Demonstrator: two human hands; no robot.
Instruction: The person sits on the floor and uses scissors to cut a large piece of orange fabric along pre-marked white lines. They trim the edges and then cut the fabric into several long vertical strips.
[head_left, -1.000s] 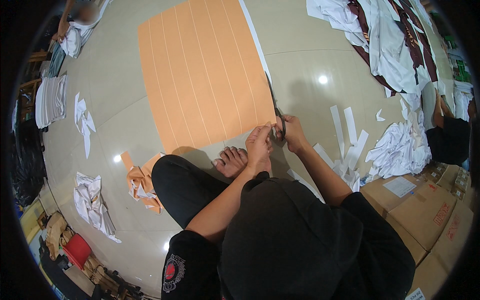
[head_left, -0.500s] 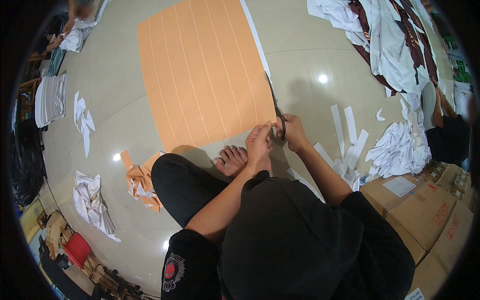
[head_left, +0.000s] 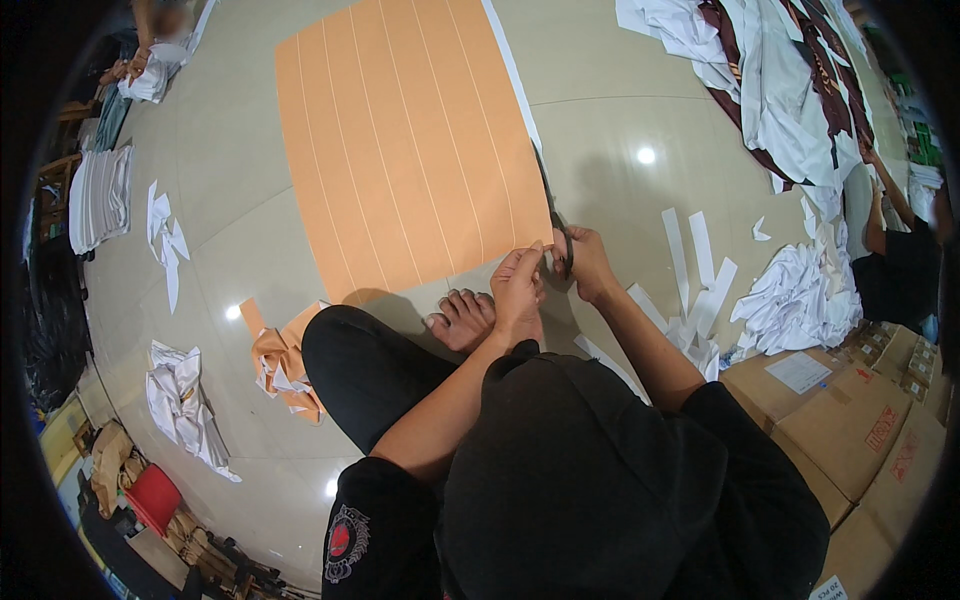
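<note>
The orange sheet lies on the tiled floor ahead of the person, its near right corner pinched between thumb and fingers of the left hand. The right hand is wrapped round the handles of the scissors, whose blades run along the sheet's right edge toward the white margin.

The cut could stray into the orange if the blades tilt left, or leave some white if they drift right. Because only one corner is held, a sideways tug might swing the whole sheet or pucker its edge. The left fingers sit close to the handles, so a careless squeeze could nip them.

A bare foot rests just beside the near edge and could hinder the sheet if it were pulled closer; the bent knee crowds the near left corner. Orange scraps lie left of that knee. White strips lie to the right, with a crumpled white pile and cardboard boxes beyond.
</note>
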